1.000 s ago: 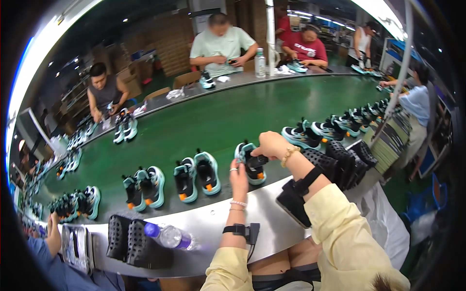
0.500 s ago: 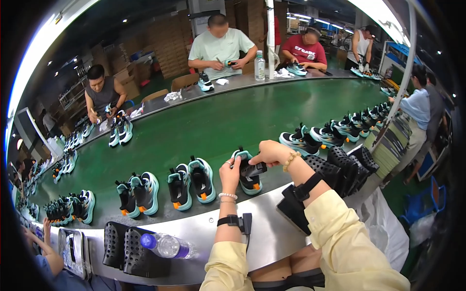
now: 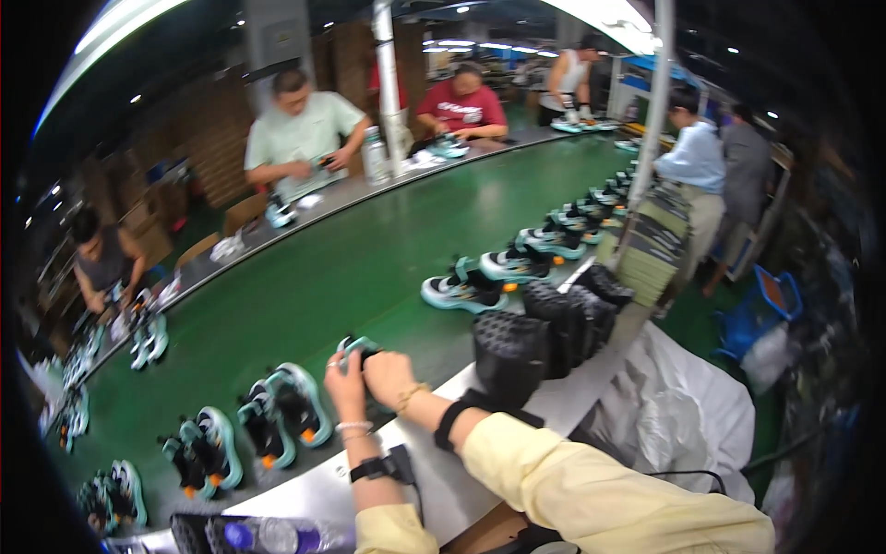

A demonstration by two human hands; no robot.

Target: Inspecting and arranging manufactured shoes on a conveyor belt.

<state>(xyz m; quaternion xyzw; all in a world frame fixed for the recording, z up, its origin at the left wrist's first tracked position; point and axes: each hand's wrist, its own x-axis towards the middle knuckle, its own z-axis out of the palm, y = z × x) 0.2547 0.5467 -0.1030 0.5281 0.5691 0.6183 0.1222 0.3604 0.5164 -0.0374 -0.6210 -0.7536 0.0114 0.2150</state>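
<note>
A black and mint-green sneaker [image 3: 358, 345] stands at the near edge of the green belt, mostly hidden by my hands. My left hand [image 3: 345, 380] is closed on its collar, with the thumb and fingers at the opening. Close beside it, my right hand [image 3: 388, 377] is bent down over the shoe with its fingers curled. What those fingers hold, if anything, is hidden. To the left, sneaker pairs line the belt, the nearest being one pair [image 3: 297, 406] with orange heel patches. Black dimpled forms [image 3: 509, 358] stand on the metal ledge to the right of my hands.
The green belt [image 3: 369, 277] runs across, with a row of sneakers [image 3: 466, 291] at far right. A bottle with a purple cap [image 3: 242, 535] lies at lower left. A white pole [image 3: 657, 102] rises at right, near white sacking [image 3: 674, 397]. Several people work along the far side.
The view has swung right, so the scene sits farther left and lower. My right hand now covers the sneaker's opening, and the black piece it held there no longer shows.
</note>
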